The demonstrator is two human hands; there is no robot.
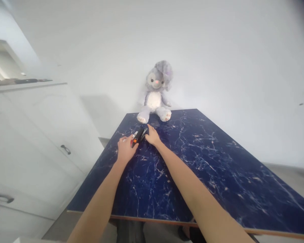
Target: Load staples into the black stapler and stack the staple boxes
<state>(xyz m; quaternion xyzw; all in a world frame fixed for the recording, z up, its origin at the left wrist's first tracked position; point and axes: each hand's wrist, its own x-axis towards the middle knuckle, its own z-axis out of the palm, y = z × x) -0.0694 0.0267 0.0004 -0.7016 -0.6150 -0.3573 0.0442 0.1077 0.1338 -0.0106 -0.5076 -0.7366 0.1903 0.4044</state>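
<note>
On the blue marbled table (205, 158), a small black box-like thing (136, 135) with orange and white patches lies in front of the plush toy. Around its near left side is my left hand (126, 149), the thumb on the near end and the fingers on the left; a bit of red shows beside them. Close against the box's right side is a narrow black and silver thing (144, 133), too small to make out. My right hand (153, 136) is beside it, thumb and forefinger apart, the thumb close to or touching it.
A grey plush rabbit (154, 99) with a white belly sits at the table's far edge against the white wall (230, 67). White cabinets (35, 145) with dark handles stand to the left. The table's near edge runs below my forearms.
</note>
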